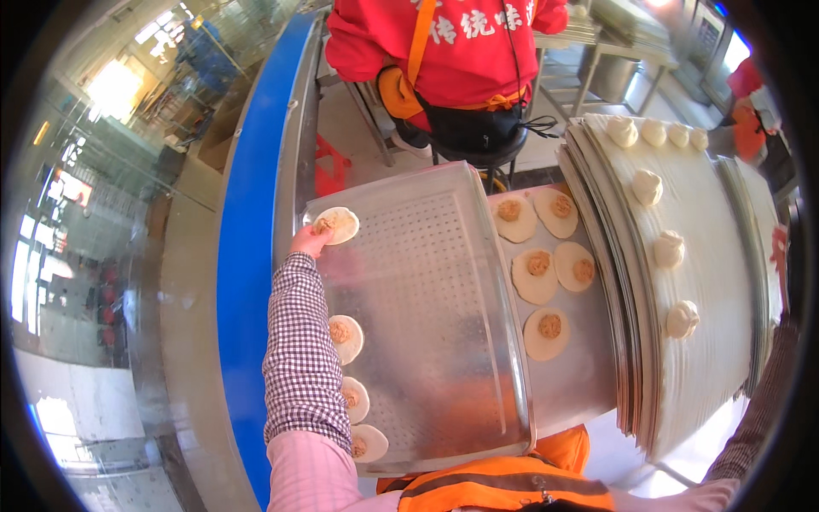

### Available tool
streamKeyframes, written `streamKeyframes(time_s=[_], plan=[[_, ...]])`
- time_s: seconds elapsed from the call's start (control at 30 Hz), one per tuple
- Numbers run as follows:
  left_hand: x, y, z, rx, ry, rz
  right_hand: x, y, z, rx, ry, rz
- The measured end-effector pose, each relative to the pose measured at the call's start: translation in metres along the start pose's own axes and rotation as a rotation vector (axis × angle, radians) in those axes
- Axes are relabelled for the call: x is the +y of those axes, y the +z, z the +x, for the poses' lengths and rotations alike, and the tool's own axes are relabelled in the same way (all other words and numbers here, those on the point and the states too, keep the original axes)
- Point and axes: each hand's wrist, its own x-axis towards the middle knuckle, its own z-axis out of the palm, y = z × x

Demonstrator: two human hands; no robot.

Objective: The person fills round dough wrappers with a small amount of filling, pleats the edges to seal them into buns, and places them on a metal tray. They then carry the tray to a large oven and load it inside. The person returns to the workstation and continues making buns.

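Note:
My left hand (311, 242) is at the upper left corner of a perforated metal tray (416, 288), its fingers closed on the near edge of a round dough wrapper with filling (341, 225). Below it, several more filled dough wrappers (347, 339) lie along the tray's left side, partly behind my checked sleeve. Right of the tray, flat dough rounds with filling (549, 326) lie on a smooth metal surface. Pleated buns (683, 319) stand on the top of a stack of cloth-lined trays (704, 256). My right hand is out of view; only that arm shows at the right rim.
A blue panel edge (249, 256) runs along the left of the tray. Beyond the tray, a person in a red top (448, 57) is beside a black stool (492, 144). Metal tables and a steel pot (608, 77) stand at the upper right. Another person is at the far right.

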Motion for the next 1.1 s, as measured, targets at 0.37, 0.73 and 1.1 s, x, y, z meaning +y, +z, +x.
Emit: streamKeyframes(time_s=[0.37,0.73,1.1], plan=[[-0.012,0.017,0.024,0.173,0.167,-0.081,-0.208,0.100,-0.224,0.121,-0.239,-0.169],[-0.001,0.033,-0.017,0.103,0.377,-0.335,-0.312,0.205,-0.251,-0.152,-0.388,0.305],[0.054,0.068,-0.254,-0.800,-0.275,-1.400,-0.399,0.302,-0.241,-0.362,-0.507,0.713]])
